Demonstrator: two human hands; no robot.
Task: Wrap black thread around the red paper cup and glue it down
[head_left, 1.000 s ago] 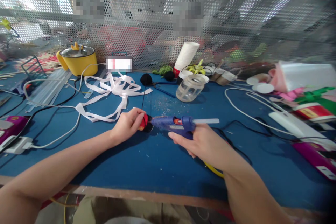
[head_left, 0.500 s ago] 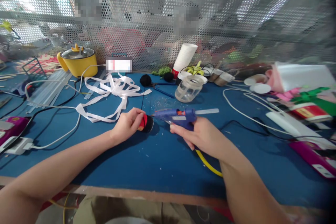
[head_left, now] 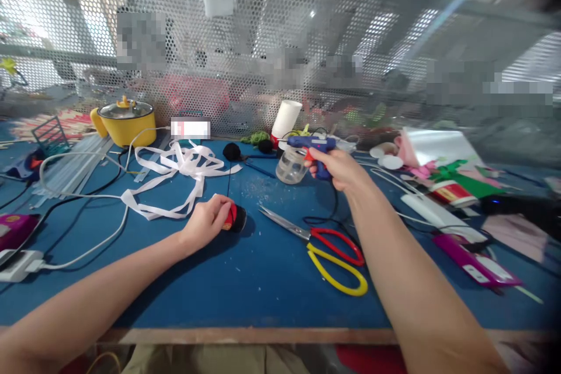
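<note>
My left hand (head_left: 208, 219) is closed around a small red cup (head_left: 228, 221) that lies on its side, its end wrapped in black yarn. A strand of that yarn runs back to a black yarn ball (head_left: 231, 152). Held up over the far part of the table is a blue glue gun (head_left: 311, 143), with my right hand (head_left: 335, 166) closed on its handle. Just beyond and below the gun stands a clear plastic jar (head_left: 291, 167). Open scissors (head_left: 309, 235) with one red and one yellow handle lie between my arms.
White ribbon (head_left: 193, 160) lies in loops beyond my left hand. Further left stand a yellow pot (head_left: 130, 128) and clear glue sticks (head_left: 81, 160). At the right are a purple power strip (head_left: 471, 263) and white cables. A perforated metal screen (head_left: 245, 41) closes off the back.
My right hand has carried the glue gun away from the cup, back and up toward the jar. The scissors are now uncovered. My left hand still holds the cup.
</note>
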